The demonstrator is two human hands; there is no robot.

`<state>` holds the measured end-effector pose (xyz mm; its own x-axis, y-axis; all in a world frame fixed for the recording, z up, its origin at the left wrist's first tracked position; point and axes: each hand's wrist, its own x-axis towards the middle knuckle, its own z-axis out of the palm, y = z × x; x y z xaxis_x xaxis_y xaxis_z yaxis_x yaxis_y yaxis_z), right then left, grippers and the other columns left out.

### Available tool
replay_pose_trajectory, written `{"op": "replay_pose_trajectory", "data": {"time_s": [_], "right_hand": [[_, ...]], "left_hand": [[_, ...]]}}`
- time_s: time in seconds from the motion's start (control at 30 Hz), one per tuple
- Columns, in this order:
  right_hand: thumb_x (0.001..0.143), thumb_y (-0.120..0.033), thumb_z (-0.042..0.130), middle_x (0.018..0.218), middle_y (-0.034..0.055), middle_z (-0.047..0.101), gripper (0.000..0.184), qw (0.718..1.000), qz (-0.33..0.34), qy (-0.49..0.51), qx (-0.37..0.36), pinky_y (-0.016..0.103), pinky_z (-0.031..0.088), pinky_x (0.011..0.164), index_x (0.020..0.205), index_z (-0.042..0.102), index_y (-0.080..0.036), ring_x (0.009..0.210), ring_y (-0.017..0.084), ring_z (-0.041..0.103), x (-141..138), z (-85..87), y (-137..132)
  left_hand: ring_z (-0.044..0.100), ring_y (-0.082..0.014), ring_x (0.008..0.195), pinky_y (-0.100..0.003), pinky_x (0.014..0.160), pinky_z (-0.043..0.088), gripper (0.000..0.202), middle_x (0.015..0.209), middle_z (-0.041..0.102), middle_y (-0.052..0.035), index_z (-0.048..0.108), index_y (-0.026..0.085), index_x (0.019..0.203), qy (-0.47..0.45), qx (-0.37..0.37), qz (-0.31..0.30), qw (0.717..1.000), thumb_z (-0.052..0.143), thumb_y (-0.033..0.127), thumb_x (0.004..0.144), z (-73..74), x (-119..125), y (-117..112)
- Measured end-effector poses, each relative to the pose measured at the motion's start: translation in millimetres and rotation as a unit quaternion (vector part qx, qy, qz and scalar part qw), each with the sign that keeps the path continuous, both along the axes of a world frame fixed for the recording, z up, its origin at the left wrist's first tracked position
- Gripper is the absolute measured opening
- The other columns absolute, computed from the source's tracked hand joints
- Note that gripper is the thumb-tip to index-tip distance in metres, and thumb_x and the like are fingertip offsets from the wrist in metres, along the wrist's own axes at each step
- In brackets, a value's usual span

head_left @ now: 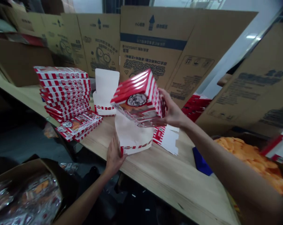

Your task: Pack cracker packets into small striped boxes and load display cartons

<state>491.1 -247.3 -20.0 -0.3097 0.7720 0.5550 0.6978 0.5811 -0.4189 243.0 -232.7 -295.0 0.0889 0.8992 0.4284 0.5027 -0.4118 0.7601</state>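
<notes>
My right hand (171, 109) grips a thick stack of red-and-white striped printed boxes (138, 100), raised and tilted above the table. A round cartoon emblem shows on the face turned towards me. Just below is an open box (134, 134), white inside with a red-and-white printed edge. My left hand (115, 156) holds this open box by its near left corner, some fingers hidden along its side. Behind it stands another open white box (106, 90) with its lid up. A flat printed carton piece (167, 140) lies to the right, partly covered.
A tall leaning stack of striped boxes (64, 90) stands at the left, with more boxes (79, 125) before it. Cardboard panels (153, 40) line the back. Orange packets (246, 156) and a blue object (202, 161) are at right. A carton of clear-wrapped packets (38, 193) sits lower left.
</notes>
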Motion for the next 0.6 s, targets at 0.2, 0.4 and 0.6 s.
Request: {"op": "replay_pose_trajectory", "data": {"time_s": [0.2,0.4,0.6], "right_hand": [[0.051,-0.027,0.077,0.134,0.0227,0.043,0.107,0.967,-0.083,-0.213,-0.116,0.055,0.034,0.106,0.145,0.028,-0.009,0.126,0.041,0.04,-3.0,-36.9,21.1],[0.053,-0.029,0.077,0.134,0.0168,0.046,0.105,0.943,-0.031,-0.226,-0.241,0.052,0.036,0.104,0.145,0.028,-0.018,0.124,0.036,0.042,-19.0,-89.5,20.8],[0.055,-0.036,0.077,0.13,0.024,0.046,0.109,0.91,-0.056,-0.289,-0.291,0.051,0.038,0.101,0.146,0.024,-0.007,0.118,0.038,0.045,-22.3,-123.6,16.8]], "left_hand": [[0.049,-0.0341,0.124,-0.051,0.101,0.042,0.078,0.139,0.044,-0.0255,0.023,0.008,0.144,-0.036,-0.015,-0.012,0.999,0.058,0.037,0.08,-8.8,-11.8,12.4],[0.064,-0.0204,0.081,-0.035,0.077,0.052,0.042,0.101,0.067,-0.0112,0.054,0.015,0.124,-0.053,-0.065,-0.098,0.992,0.046,0.031,0.086,-7.1,-15.0,19.5],[0.062,-0.0213,0.082,-0.035,0.077,0.051,0.038,0.094,0.067,-0.0107,0.06,0.014,0.117,-0.066,-0.089,-0.1,0.989,0.05,0.028,0.083,-2.3,-13.1,9.5]]}}
